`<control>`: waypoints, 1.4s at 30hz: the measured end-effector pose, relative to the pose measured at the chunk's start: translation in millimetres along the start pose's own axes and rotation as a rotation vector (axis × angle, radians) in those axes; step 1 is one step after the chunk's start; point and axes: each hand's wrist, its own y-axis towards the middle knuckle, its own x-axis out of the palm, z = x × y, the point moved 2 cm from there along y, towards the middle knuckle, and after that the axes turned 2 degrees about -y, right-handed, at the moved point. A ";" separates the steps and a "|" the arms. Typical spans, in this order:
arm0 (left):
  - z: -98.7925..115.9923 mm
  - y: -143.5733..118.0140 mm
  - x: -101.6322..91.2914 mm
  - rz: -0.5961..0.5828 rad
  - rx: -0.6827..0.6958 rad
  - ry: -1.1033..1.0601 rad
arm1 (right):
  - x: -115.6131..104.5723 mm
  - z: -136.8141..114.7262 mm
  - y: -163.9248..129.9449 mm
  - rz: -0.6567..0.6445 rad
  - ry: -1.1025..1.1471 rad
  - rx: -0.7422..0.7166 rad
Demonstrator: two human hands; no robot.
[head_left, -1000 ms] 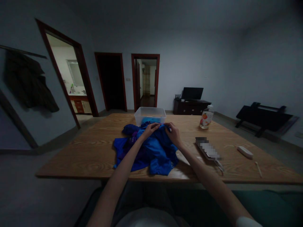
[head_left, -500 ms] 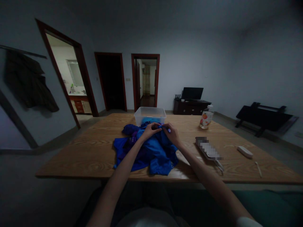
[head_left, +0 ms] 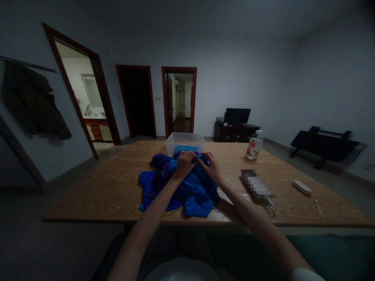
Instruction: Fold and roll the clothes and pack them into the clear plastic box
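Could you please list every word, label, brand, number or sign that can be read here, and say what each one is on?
None can be read.
Bottle label: fruit-like pictures in orange and red; any lettering is too small to make out.
Blue and purple clothing: a small pale mark on a purple part, too blurred to read.
Pixelated item on the table: anything printed there is hidden.
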 end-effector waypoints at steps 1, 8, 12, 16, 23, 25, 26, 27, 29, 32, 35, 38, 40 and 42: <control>-0.5 -0.9 0.2 0.007 -0.004 0.006 | 2.3 1.4 -1.3 0.003 -0.040 -0.003; -4.5 -2.1 4.8 -0.050 0.003 0.003 | 14.9 11.8 -8.5 -0.015 -0.114 -0.037; -2.7 0.2 6.1 -0.102 0.018 -0.060 | 12.7 16.4 -7.1 -0.034 -0.039 -0.004; -3.0 1.3 7.5 -0.083 -0.009 -0.177 | 7.2 23.0 -2.1 -0.036 0.078 0.039; -16.1 5.7 12.7 -0.044 -0.154 -0.393 | 0.3 20.7 2.4 -0.029 0.176 0.063; -18.5 6.6 13.7 -0.096 -0.178 -0.423 | 0.0 17.3 2.1 -0.037 0.184 0.049; -19.1 6.8 14.0 -0.125 -0.186 -0.443 | 0.2 16.1 1.9 -0.041 0.190 0.046; -19.3 6.7 14.2 -0.154 -0.194 -0.463 | 0.4 15.4 1.7 -0.041 0.202 0.045; -19.4 6.0 14.7 -0.198 -0.216 -0.486 | 1.0 15.3 1.4 -0.030 0.231 0.042; -19.7 4.8 15.9 -0.247 -0.230 -0.492 | 2.8 17.6 1.1 -0.018 0.230 0.035; -20.5 4.7 17.0 -0.254 -0.223 -0.522 | 4.9 20.4 1.2 -0.028 0.209 0.031; -21.3 5.5 17.6 -0.236 -0.225 -0.543 | 4.9 21.5 1.4 -0.011 0.198 0.036; -21.1 6.0 17.4 -0.218 -0.212 -0.534 | 3.9 20.8 1.2 -0.003 0.190 0.041; -20.5 5.8 16.5 -0.180 -0.206 -0.489 | 2.5 19.0 0.5 -0.006 0.201 0.036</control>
